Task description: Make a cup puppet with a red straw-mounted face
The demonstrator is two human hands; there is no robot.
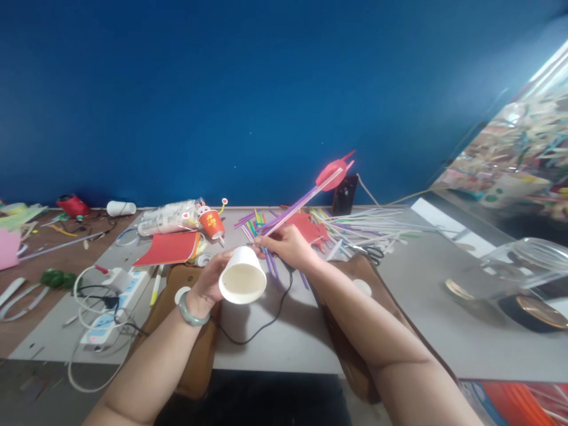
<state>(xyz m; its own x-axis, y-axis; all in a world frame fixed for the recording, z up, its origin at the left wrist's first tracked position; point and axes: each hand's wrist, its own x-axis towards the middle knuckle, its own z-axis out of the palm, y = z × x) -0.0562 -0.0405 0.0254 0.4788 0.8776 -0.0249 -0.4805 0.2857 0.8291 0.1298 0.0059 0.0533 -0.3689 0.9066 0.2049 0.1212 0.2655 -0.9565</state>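
My left hand (209, 283), with a pale bangle at the wrist, is wrapped around a white paper cup (243, 279). The cup is tilted so that its open mouth faces me, and its inside looks empty. My right hand (290, 245) is closed on purple and pink drinking straws (302, 202), its fingertips close behind the cup's base. A red oval piece (329, 176) with two thin prongs sits at the straws' upper end. Whether the straws touch the cup is hidden by the fingers and the cup itself.
Loose straws (368, 222), a cut red sheet (310, 228) and scissors (373, 253) lie behind my hands. A decorated red cup (212, 223) and red paper (166, 248) are left. A power strip (110, 313) with cables lies farther left; a clear jar (506, 266) is right.
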